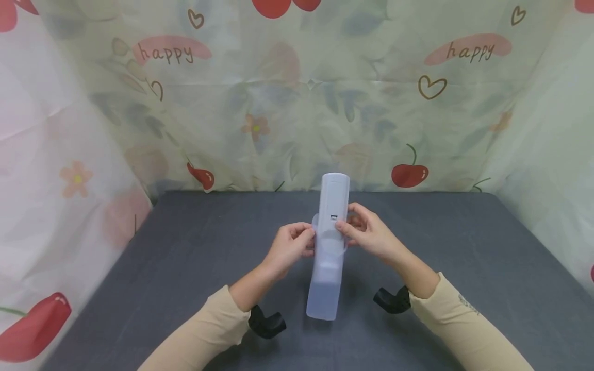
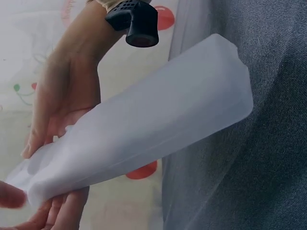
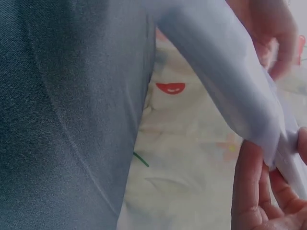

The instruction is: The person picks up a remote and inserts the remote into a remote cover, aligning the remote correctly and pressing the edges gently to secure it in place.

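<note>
A long white plastic case (image 1: 335,196) stands tilted over the middle of the table, with a small dark-marked slot on its face. Its lower part is a translucent, frosted sleeve (image 1: 324,299), also large in the left wrist view. My left hand (image 1: 289,250) pinches the left edge at mid-length, where a thin translucent flap sticks out. On the opposite edge, my right hand (image 1: 373,234) holds the case, thumb on the front just below the slot and fingers behind. What the sleeve contains cannot be made out.
Dark grey cloth covers the table (image 1: 209,247). A patterned curtain (image 1: 306,103) with cherries and hearts hangs behind it and on both sides. Black wrist cameras (image 1: 267,323) stick out below the forearms.
</note>
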Action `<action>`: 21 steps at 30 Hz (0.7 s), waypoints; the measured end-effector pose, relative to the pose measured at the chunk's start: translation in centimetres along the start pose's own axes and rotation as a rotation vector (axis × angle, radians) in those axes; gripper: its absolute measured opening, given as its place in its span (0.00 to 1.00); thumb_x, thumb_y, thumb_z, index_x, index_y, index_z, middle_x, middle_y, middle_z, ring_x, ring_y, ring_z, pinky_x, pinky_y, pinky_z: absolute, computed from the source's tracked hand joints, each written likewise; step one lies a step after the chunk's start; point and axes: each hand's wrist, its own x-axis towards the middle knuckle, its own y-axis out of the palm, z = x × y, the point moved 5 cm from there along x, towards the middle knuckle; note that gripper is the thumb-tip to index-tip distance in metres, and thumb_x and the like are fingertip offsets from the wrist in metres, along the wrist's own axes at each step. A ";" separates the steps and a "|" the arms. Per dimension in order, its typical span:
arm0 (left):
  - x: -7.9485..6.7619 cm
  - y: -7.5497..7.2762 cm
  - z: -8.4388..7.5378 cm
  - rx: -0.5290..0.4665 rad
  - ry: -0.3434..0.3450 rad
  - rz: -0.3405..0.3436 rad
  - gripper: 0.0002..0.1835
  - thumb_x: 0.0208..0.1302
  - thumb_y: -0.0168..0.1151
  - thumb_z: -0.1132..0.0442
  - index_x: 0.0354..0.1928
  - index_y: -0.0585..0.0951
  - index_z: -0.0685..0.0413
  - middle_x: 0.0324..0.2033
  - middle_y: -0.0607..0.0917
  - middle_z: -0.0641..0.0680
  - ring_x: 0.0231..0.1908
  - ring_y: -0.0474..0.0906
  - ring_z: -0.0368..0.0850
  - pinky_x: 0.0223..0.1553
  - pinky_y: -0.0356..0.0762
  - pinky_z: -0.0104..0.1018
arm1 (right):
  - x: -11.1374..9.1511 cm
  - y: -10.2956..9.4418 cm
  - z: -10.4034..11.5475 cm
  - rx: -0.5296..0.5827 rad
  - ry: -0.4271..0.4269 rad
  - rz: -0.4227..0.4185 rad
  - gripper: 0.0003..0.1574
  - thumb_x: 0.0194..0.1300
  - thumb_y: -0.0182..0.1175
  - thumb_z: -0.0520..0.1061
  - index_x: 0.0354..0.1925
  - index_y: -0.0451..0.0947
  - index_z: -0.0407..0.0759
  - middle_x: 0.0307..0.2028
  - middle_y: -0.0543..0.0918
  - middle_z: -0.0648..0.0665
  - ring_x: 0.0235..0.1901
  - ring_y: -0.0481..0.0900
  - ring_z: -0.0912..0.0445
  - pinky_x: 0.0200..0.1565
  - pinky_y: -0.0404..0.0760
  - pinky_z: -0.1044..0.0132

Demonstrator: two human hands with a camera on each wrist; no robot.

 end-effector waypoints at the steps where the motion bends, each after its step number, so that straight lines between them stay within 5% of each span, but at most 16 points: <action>1: 0.0 0.0 -0.1 0.003 0.000 0.016 0.15 0.67 0.48 0.64 0.42 0.79 0.69 0.40 0.84 0.65 0.35 0.82 0.44 0.39 0.83 0.42 | 0.0 0.0 0.0 -0.007 0.000 -0.019 0.26 0.67 0.55 0.49 0.56 0.62 0.35 0.52 0.75 0.29 0.44 0.79 0.51 0.41 0.83 0.56; 7: -0.2 0.3 -0.5 0.099 0.064 0.067 0.15 0.64 0.58 0.59 0.44 0.77 0.66 0.41 0.84 0.64 0.33 0.82 0.41 0.36 0.82 0.39 | -0.2 0.2 0.2 -0.023 0.006 -0.093 0.26 0.66 0.57 0.50 0.55 0.65 0.35 0.51 0.76 0.31 0.41 0.80 0.54 0.39 0.81 0.59; 13: -0.1 0.1 -0.6 0.076 0.115 0.004 0.14 0.61 0.62 0.63 0.44 0.76 0.67 0.38 0.84 0.66 0.30 0.81 0.39 0.30 0.79 0.32 | -0.5 0.0 0.4 0.010 -0.019 -0.120 0.26 0.67 0.55 0.49 0.56 0.65 0.35 0.50 0.76 0.32 0.42 0.80 0.54 0.42 0.83 0.57; 21: 0.0 -0.3 -0.6 0.033 0.144 -0.070 0.14 0.62 0.61 0.64 0.47 0.76 0.66 0.38 0.84 0.66 0.31 0.82 0.40 0.30 0.78 0.31 | -0.6 0.2 -0.6 -0.018 0.038 -0.056 0.19 0.67 0.56 0.46 0.45 0.70 0.30 0.31 0.77 0.47 0.29 0.77 0.59 0.38 0.82 0.64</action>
